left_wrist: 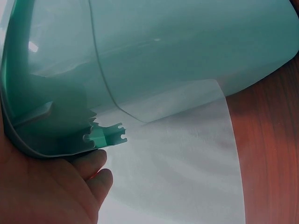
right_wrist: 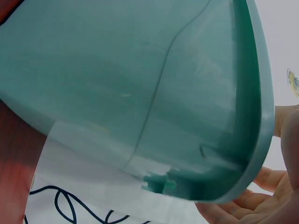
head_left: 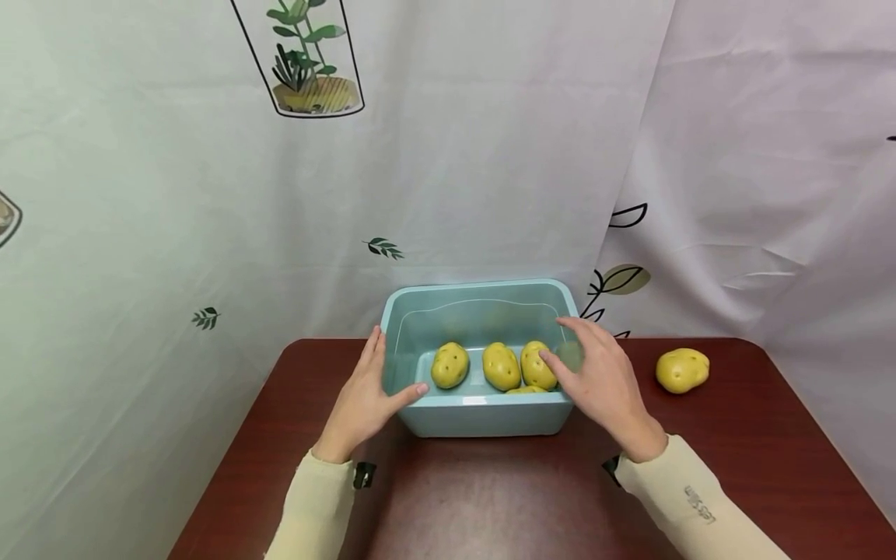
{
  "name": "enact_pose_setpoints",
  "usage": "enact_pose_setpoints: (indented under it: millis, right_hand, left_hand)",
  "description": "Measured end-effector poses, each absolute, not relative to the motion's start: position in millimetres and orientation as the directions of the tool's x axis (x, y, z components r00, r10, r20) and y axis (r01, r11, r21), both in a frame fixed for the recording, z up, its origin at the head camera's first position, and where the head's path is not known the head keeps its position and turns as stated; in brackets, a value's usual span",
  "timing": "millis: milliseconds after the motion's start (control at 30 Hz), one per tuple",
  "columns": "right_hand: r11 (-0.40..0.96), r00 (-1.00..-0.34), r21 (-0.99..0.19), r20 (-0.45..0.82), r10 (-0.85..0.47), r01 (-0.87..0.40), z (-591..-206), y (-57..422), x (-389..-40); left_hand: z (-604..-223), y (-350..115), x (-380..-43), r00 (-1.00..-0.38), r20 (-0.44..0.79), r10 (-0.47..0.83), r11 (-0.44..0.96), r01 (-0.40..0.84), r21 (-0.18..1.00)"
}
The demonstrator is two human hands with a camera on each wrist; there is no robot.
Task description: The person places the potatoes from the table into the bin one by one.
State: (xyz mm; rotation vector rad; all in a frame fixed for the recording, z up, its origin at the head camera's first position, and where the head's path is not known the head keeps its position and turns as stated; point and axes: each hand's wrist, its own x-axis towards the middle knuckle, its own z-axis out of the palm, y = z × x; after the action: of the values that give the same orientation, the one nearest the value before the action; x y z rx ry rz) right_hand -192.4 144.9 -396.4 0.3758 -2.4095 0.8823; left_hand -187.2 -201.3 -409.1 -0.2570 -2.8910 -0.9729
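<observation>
A light blue plastic bin stands at the back of the table, with several yellow potatoes inside. One potato lies at the left of its floor; others, such as this potato, sit close together on the right. My left hand is at the bin's left side, fingers extended along the outside and thumb near the front rim. My right hand is at the right side, thumb and fingers spread apart over the rim. In the right wrist view, fingers show beyond the rim's corner; contact is unclear.
Another potato lies on the dark red-brown table, to the right of the bin. A pale curtain with plant prints hangs close behind the table and along its sides.
</observation>
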Motion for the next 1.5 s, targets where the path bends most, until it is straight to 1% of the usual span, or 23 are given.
enact_pose_setpoints:
  millis: [200,500,733,1133,1500]
  right_hand:
    - [0.752,-0.799,-0.504,0.599,-0.052,-0.426,-396,155,-191]
    - [0.75,-0.802,-0.521,0.597,-0.021,-0.407,-396,169,-190]
    - [0.749,-0.788,-0.52,0.616,-0.003,-0.41,-397,178,-189]
    - [0.766,-0.829,-0.549,0.558,0.04,-0.333,-398,194,-187]
    - [0.8,-0.866,-0.559,0.489,0.104,-0.219,-409,212,-190]
  left_hand:
    - [-409,-201,-186,-0.982,0.131,0.138,0.782,0.19,0.594]
    - [-408,-201,-186,-0.983,0.128,0.134,0.782,0.184,0.595]
    - [-407,-201,-185,-0.982,0.131,0.135,0.781,0.187,0.595]
    - [-407,-201,-185,-0.981,0.138,0.139,0.78,0.194,0.595]
    - [-408,-201,-185,-0.982,0.132,0.134,0.783,0.186,0.594]
